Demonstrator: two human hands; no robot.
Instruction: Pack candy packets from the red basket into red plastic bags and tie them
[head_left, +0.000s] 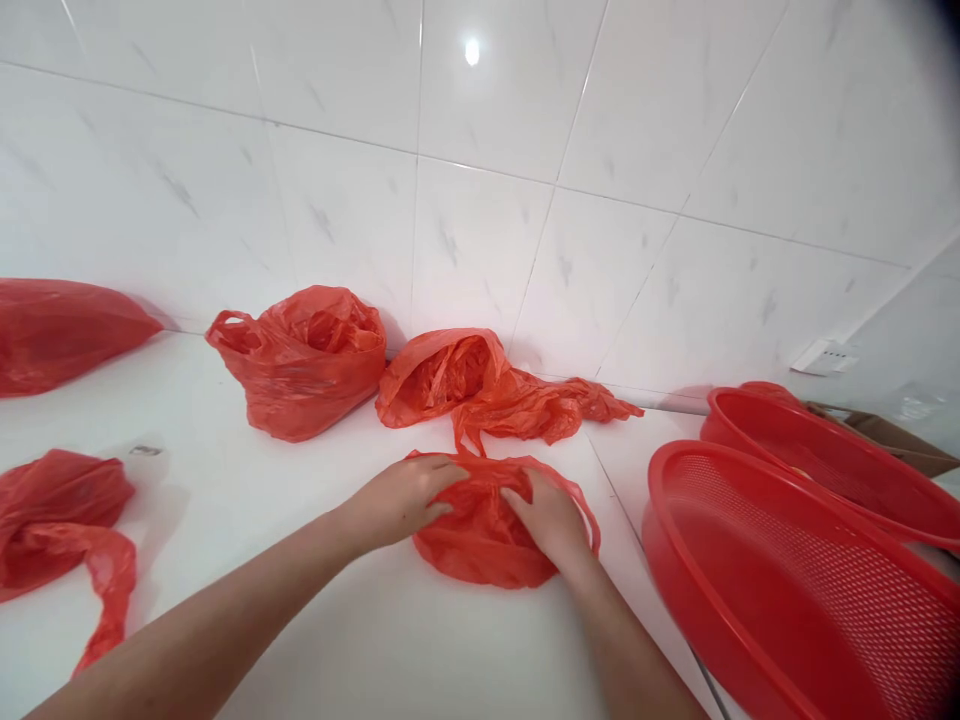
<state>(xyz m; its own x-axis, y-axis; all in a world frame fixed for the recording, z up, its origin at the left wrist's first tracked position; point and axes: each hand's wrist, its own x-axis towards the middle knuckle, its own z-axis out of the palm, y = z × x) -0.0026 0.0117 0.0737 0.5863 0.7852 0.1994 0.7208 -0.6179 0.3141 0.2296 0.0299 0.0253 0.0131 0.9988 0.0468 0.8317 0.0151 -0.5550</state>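
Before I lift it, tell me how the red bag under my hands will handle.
The red bag is probably floppy: thin crinkled film that sags flat. It seems light, with little bulge. Both the left hand and right hand grip it; its glossy film may slip.

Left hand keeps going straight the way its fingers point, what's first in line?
The left hand already grips the small red bag; just past it, probably the right hand, though depth is unclear.

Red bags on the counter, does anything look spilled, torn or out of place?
Nothing spilled or visibly torn. Both the left hand and right hand grip a small red bag. The empty bag behind it lies collapsed and open-mouthed, and the red strainer basket seems to overhang the counter edge, though I cannot tell for sure.
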